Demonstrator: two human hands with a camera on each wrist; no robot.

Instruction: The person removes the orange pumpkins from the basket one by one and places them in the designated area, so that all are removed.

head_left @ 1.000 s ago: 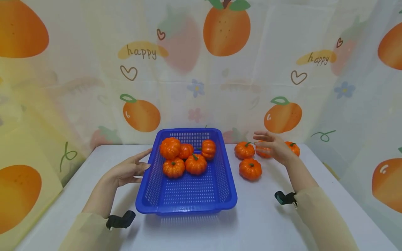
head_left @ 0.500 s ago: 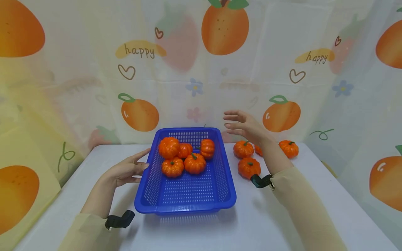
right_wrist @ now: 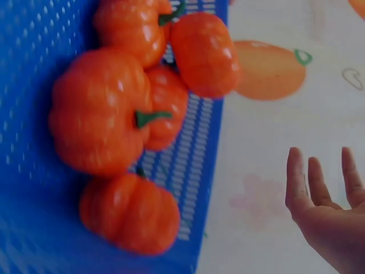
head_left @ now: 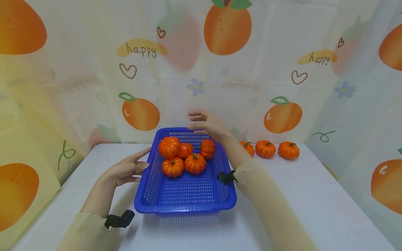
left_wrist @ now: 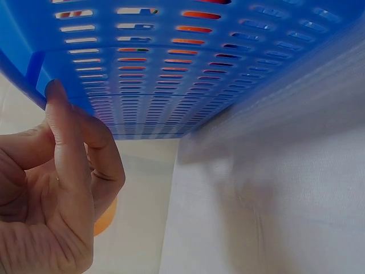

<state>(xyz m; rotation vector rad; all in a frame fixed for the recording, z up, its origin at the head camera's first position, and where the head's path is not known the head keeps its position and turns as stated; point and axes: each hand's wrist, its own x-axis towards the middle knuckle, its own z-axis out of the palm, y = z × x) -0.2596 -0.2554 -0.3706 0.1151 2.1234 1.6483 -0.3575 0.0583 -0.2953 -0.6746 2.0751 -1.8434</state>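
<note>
While the left hand [head_left: 127, 171] pinches the blue plastic basket [head_left: 188, 209], the right hand [head_left: 211, 126] hangs spread near its far end; round orange pumpkins [head_left: 195, 164] inside look light, graspable by the sides.

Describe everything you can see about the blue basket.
The blue basket is rectangular and looks like plastic, with a rim, slotted walls and a perforated floor. It sits open side up on the white table. Five orange pumpkins lie inside, toward its far end. The left hand touches its left rim, and the right forearm hides part of its right rim.
</note>
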